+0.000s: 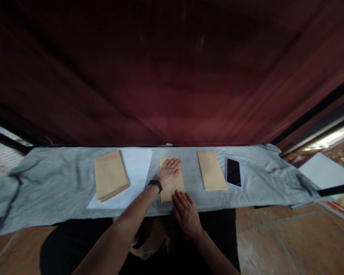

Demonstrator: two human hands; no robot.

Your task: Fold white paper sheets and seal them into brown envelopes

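A narrow brown paper envelope [166,193] lies flat on the grey cloth straight in front of me. Across its upper half rests my left hand [169,170], palm down with the fingers stretched out, a dark band around the wrist. My right hand [187,212] touches the near right corner of the same envelope, its fingers extended and holding nothing. To the right lies another brown envelope [212,170], or a thin pile of them. On the left, a stack of brown envelopes [110,173] sits partly over white paper sheets [139,168].
A smartphone [233,172] lies right of the right-hand envelope. The grey cloth [263,179] covers a narrow surface backed by a dark red panel [172,95]. At far right stands a white flat object [326,170]. Brown floor tiles [275,236] show below.
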